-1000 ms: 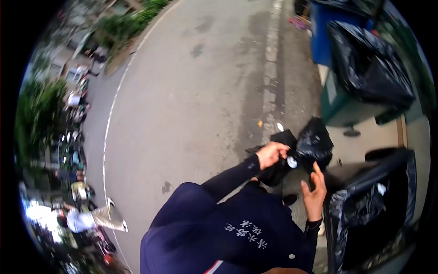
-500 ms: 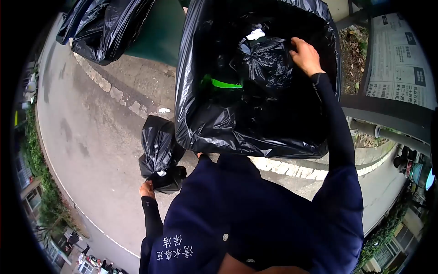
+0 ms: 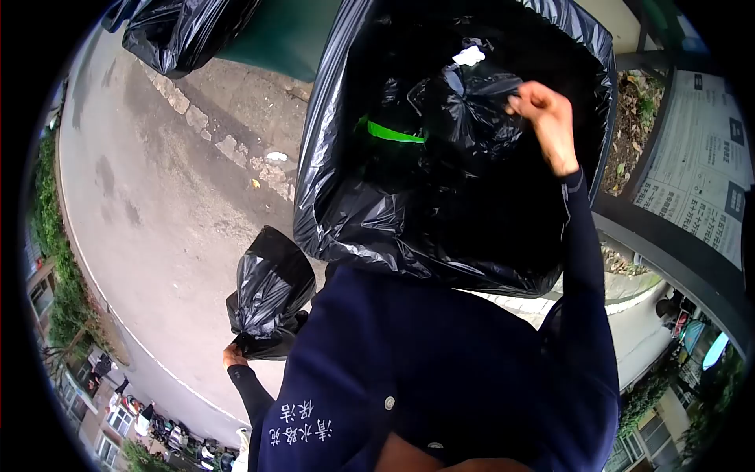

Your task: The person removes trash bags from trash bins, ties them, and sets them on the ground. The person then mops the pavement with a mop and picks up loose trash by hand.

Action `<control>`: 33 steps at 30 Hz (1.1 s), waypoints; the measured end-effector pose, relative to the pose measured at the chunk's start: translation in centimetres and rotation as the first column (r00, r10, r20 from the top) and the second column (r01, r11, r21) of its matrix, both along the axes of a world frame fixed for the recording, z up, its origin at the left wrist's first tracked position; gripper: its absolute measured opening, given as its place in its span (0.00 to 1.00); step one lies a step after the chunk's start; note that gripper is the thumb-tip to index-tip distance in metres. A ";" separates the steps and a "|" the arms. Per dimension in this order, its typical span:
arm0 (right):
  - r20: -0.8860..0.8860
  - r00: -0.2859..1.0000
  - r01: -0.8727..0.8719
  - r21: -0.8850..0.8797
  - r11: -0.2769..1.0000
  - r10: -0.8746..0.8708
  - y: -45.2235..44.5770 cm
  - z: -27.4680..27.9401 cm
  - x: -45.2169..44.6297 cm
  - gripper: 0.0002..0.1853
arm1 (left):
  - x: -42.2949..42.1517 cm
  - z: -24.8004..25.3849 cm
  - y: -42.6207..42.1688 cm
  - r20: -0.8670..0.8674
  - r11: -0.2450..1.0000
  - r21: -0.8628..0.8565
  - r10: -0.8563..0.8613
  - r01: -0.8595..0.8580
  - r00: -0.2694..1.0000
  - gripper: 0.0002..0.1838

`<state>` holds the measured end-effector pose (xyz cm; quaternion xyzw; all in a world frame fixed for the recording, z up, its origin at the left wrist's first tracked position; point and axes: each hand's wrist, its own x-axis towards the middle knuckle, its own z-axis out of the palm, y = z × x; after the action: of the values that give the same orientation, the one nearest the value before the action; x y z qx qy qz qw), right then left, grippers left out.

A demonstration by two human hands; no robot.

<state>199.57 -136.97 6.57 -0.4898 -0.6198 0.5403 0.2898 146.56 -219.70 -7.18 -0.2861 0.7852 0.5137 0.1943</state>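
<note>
Roadside: A grey asphalt road point(image 3: 141, 197) is being edged by broken kerb stones point(image 3: 189, 118), and a printed notice board point(image 3: 700, 149) is being seen at the right.
Large bin: Its inside is being covered by a black liner point(image 3: 318, 165), folded out over the rim; a dark green bin point(image 3: 271, 39) is being partly hidden beyond it.
Bin contents: A knotted black bag point(image 3: 476, 118) is being held within the liner, with a white scrap point(image 3: 469, 56) beside its neck and a bright green strip point(image 3: 393, 135) showing to its left.
Right hand: Loose plastic at the edge of the knotted bag is apparently being pinched by the right hand point(image 3: 550, 118).
Left hand: A black plastic bag point(image 3: 275, 283) is being gripped at its gathered end by the left hand point(image 3: 234, 356), outside the bin, near the torso.
Both hands: They are being kept well apart, each closed on plastic.
Step in hand: The knotted bag is seemingly being handled by its loose plastic; for any lift, a firmer grip at the neck would be called for.
</note>
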 end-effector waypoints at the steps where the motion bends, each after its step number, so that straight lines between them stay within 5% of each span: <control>1: -0.087 0.989 0.119 -0.028 0.992 -0.122 -2.0 0.9 0.7 0.06 | 0.2 -0.6 -0.4 0.018 1.000 0.003 0.026 -0.026 1.000 0.03; 5: -0.484 0.725 0.449 -0.208 0.869 -0.490 -7.5 5.3 7.2 0.05 | 0.1 -2.8 -0.9 0.107 0.995 -0.026 0.096 -0.094 0.990 0.04; 10: -0.692 0.501 0.442 -0.312 0.841 -0.520 -11.5 10.8 11.9 0.06 | -2.0 -5.9 1.4 0.198 0.999 -0.047 0.023 -0.014 0.980 0.02; 15: -0.583 0.540 0.588 -0.254 0.768 -0.607 -11.5 16.2 6.1 0.07 | -4.6 -8.0 6.5 0.242 0.992 -0.079 -0.074 0.095 0.967 0.05; 19: -0.689 0.667 0.246 -0.155 0.957 -0.283 -11.6 19.7 1.1 0.11 | -5.6 -8.4 11.0 0.247 0.987 -0.035 -0.141 0.154 0.959 0.07; 22: -0.691 0.706 0.199 -0.015 0.980 -0.154 -12.2 24.0 -2.7 0.14 | -7.8 -10.7 10.6 0.343 0.986 0.098 -0.158 0.132 0.926 0.11; 25: -0.667 0.745 0.133 0.186 0.973 0.025 -12.9 29.8 -6.0 0.16 | -9.5 -11.8 9.3 0.358 0.921 0.371 -0.258 0.117 0.897 0.12; 33: -0.616 0.639 -0.105 0.523 0.846 0.461 -15.8 43.7 -15.7 0.16 | -10.4 -4.9 12.3 0.238 0.822 0.568 -0.205 0.035 0.949 0.11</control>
<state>183.91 -152.81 50.29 -0.0515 -0.6307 0.5726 0.5212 136.15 -207.41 -12.07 -0.2382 0.5807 0.6592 0.4140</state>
